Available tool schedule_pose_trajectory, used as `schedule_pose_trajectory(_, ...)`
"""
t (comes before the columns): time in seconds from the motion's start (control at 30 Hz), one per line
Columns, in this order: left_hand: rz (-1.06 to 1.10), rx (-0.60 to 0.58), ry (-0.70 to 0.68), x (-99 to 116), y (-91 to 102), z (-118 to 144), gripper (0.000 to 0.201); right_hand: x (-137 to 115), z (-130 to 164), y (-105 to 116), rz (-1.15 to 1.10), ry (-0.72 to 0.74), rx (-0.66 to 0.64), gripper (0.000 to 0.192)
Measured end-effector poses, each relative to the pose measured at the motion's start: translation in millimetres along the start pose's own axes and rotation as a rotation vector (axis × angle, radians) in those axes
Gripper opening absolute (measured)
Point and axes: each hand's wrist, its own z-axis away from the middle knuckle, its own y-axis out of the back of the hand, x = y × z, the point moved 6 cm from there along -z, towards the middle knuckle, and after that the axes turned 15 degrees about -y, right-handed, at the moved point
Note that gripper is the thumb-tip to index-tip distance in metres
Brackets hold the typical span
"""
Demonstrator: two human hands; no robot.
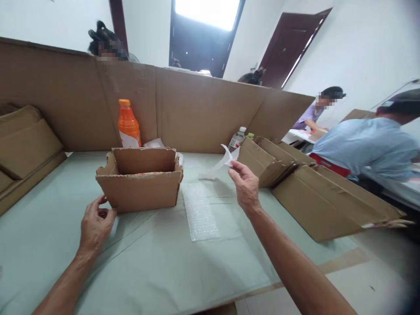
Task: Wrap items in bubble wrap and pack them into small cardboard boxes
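Observation:
A small open-topped cardboard box (144,192) stands upright on the table, something reddish barely showing inside. My left hand (96,223) is at its lower left corner, index finger against the side and thumb by the front, fingers curled around the corner. My right hand (245,183) is raised to the right of the box, closed in a pinch on a thin, translucent white strip (218,166), whose far end trails down toward the table. Between the hands, a flat piece of bubble wrap (201,214) lies just right of the box.
An orange drink bottle (128,124) and a clear bottle (236,139) stand before a tall cardboard partition (203,111). Larger cardboard boxes flank the pale green table cover (157,262) at left (26,144) and right (324,201). Several people are beyond; one wears a light blue shirt (364,146).

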Motion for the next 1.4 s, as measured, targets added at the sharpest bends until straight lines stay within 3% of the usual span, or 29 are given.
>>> schedule_pose_trajectory(0.17, -0.053, 0.206, -0.118, 31.4, 33.2, 13.3, 0.044, 24.4, 83.8, 31.9, -0.061, -0.23, -0.027, 0.057)
schedule_pose_trajectory(0.27, -0.051, 0.192, -0.271, 69.2, 37.5, 36.1, 0.041, 38.9, 138.6, 42.6, -0.094, -0.362, -0.085, 0.061)
schedule_pose_trajectory(0.33, 0.04, 0.024, -0.373, 97.2, 21.5, 55.2, 0.038, 43.0, 168.5, 41.0, -0.117, -0.434, -0.135, 0.062)
schedule_pose_trajectory(0.43, 0.26, -0.344, -0.529, 139.5, -21.3, 89.1, 0.032, 43.8, 204.7, 27.6, -0.157, -0.519, -0.219, 0.062)
schedule_pose_trajectory(0.5, 0.338, -0.506, -0.614, 161.3, -48.5, 108.0, 0.041, 43.1, 226.2, 16.9, -0.206, -0.561, -0.268, 0.06)
schedule_pose_trajectory(0.63, 0.281, -0.585, -0.767, 185.0, -88.2, 124.3, 0.063, 41.8, 261.6, 6.0, -0.279, -0.594, -0.378, 0.056)
schedule_pose_trajectory(0.7, 0.269, -0.593, -0.824, 189.5, -100.0, 128.6, 0.054, 42.3, 270.2, 10.6, -0.251, -0.597, -0.42, 0.055)
schedule_pose_trajectory(0.8, 0.352, -0.678, -0.866, 190.6, -108.2, 139.9, 0.029, 42.5, 265.7, 29.0, -0.125, -0.571, -0.473, 0.041)
schedule_pose_trajectory(0.87, 0.413, -0.711, -0.887, 189.6, -103.9, 148.8, 0.029, 42.7, 250.3, 47.2, -0.026, -0.546, -0.467, 0.029)
schedule_pose_trajectory(1.0, 0.48, -0.713, -0.922, 187.5, -78.7, 163.4, 0.03, 45.1, 190.4, 81.0, 0.148, -0.444, -0.293, 0.027)
schedule_pose_trajectory(1.07, 0.493, -0.732, -0.92, 184.7, -66.9, 170.6, 0.03, 47.7, 151.9, 78.1, 0.288, -0.327, -0.261, 0.027)
schedule_pose_trajectory(1.13, 0.482, -0.761, -0.929, 178.7, -61.5, 180.5, 0.031, 53.6, 113.8, 57.4, 0.481, -0.204, -0.276, 0.027)
schedule_pose_trajectory(1.23, 0.39, -0.695, -1.017, 163.3, -63.0, 198.5, 0.037, 66.5, 68.5, 7.1, 0.665, -0.114, -0.288, 0.019)
schedule_pose_trajectory(1.33, 0.289, -0.621, -1.129, 148.7, -71.7, 217.3, 0.051, 76.4, 48.7, -47.7, 0.688, -0.089, -0.306, 0.016)
schedule_pose_trajectory(1.4, 0.264, -0.625, -1.124, 145.3, -77.0, 222.3, 0.049, 79.5, 46.2, -75.8, 0.677, -0.075, -0.316, 0.015)
